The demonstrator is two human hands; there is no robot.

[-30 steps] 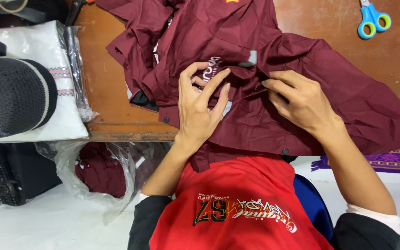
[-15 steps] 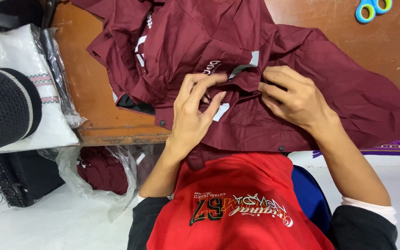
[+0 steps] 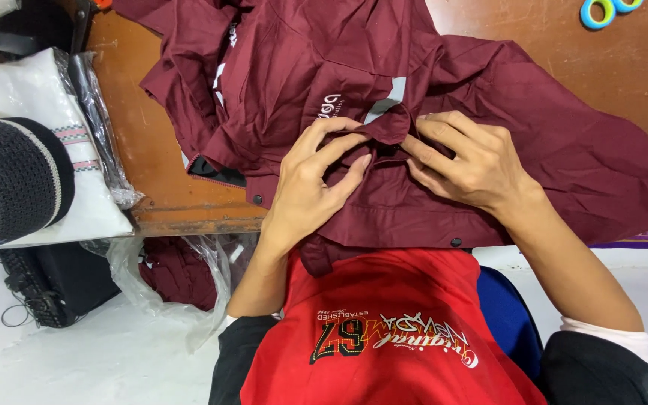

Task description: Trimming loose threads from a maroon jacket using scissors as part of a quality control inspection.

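Wooden tabletop (image 3: 151,172) carries maroon garment (image 3: 324,67), crumpled, spread wide, long axis roughly left-right, near edge hanging off front toward person. Fabric creased; grey strip (image 3: 385,101) and white print near middle, dark snaps along hem. Left hand (image 3: 310,187) and right hand (image 3: 470,161) on centre fold, fingers pinched on bunched cloth. Scissors' blue-green handles (image 3: 601,10) top right, well apart.

Bright, even light from overhead, no harsh glare. Soft shadows under both hands (image 3: 395,169) on the maroon shirt (image 3: 444,90) & in its folds. Faint sheen on the wooden bench (image 3: 144,150) & on the clear plastic bag (image 3: 99,112) at left. Focus sharp in centre; slight wide-angle stretch twd edges. No motion blur. White floor (image 3: 76,360) bottom-left near overexposed.
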